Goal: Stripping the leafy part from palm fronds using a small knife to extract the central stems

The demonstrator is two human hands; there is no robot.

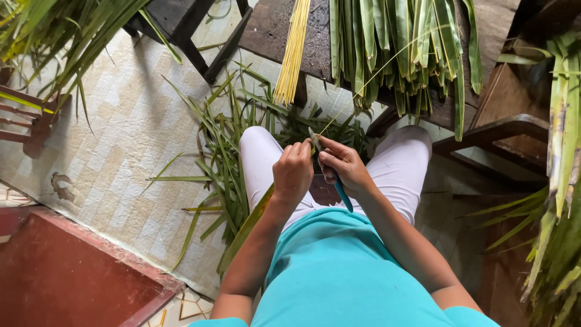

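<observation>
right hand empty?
No: the right hand grips a knife with a teal handle, its blade set against the palm leaf strip that the left hand holds.

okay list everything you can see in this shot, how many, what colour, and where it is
palm leaf strip: one, green-yellow, in the left hand, trailing down by the knee
knife: one, teal handle, in the right hand
thin midrib: one, pale yellow, running up from the hands
stick bundle: one, yellow, on the dark bench
leaf bunch: one, green, hanging off the bench
leaf scraps: many, green, on the tiled floor
left hand: closed on the strip
right hand: closed on the knife
</observation>
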